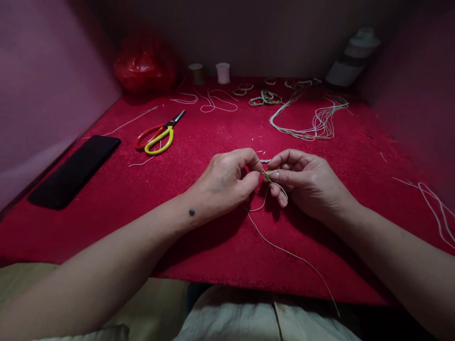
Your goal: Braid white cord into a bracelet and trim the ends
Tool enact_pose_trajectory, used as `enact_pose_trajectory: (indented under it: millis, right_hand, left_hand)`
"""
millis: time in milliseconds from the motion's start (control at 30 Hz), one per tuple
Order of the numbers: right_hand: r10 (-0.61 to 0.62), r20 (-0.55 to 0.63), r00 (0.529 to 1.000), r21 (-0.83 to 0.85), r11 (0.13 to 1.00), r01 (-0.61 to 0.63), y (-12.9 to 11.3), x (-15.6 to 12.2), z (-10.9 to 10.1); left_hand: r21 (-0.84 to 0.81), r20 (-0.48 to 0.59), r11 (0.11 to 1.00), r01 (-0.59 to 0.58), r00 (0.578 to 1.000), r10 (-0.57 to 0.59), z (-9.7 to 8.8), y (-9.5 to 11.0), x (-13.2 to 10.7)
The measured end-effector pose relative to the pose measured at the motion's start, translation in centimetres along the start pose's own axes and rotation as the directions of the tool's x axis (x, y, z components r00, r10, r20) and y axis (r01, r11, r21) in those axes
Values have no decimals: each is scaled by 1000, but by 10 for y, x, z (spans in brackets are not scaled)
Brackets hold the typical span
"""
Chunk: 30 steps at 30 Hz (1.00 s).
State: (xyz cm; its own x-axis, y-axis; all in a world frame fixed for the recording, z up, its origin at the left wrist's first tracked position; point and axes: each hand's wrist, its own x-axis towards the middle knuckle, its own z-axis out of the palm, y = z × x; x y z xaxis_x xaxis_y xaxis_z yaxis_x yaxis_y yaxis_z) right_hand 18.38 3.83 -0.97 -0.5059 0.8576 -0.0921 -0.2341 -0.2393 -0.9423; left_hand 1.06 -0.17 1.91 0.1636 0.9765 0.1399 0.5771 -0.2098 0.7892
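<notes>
Both hands meet over the middle of the red cloth, working on a thin braided cord [267, 176] with a green knotted stretch and a white twisted stretch. My left hand [234, 173] pinches at the left side of the knot, thumb and forefinger nearly together. Between thumb and fingers, my right hand [302, 177] grips the cord from the right. A loose green thread [291, 255] hangs from the work and trails across the cloth to the front edge. The exact crossing of strands between the fingertips is too small to make out.
Scissors [159, 137] with red and yellow handles and a black phone [74, 170] lie left. Behind are a red plastic bag [144, 66], two thread spools [222, 73], finished braided loops [266, 98], a bundle of threads [322, 125] and a white bottle [351, 59]. Walls flank the table.
</notes>
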Motion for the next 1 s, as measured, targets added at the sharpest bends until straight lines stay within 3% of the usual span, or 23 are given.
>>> enact_pose_trajectory:
  millis: [167, 367, 467, 667, 867, 1000]
  right_hand:
    - [-58, 0, 998, -29, 998, 58, 0, -2, 1]
    - [-160, 5, 987, -117, 980, 159, -1, -7, 9]
    - [-175, 17, 984, -163, 971, 175, -2, -9, 12]
    - [-154, 0, 988, -204, 967, 150, -2, -9, 12]
    - [-58, 24, 998, -200, 978, 62, -4, -10, 11]
    - [-64, 28, 998, -181, 981, 68, -6, -11, 14]
  left_hand:
    - [-154, 99, 977, 146, 986, -131, -1, 4, 0]
    - [-307, 252, 883, 354, 925, -283, -5, 10, 3]
    - [-373, 234, 853, 366, 927, -295, -4, 11, 3]
    - [-463, 86, 841, 279, 959, -271, -2, 14, 3]
    - [-520, 156, 769, 373, 926, -344, -2, 15, 1]
    - [-553, 194, 740, 383, 923, -333, -2, 14, 1]
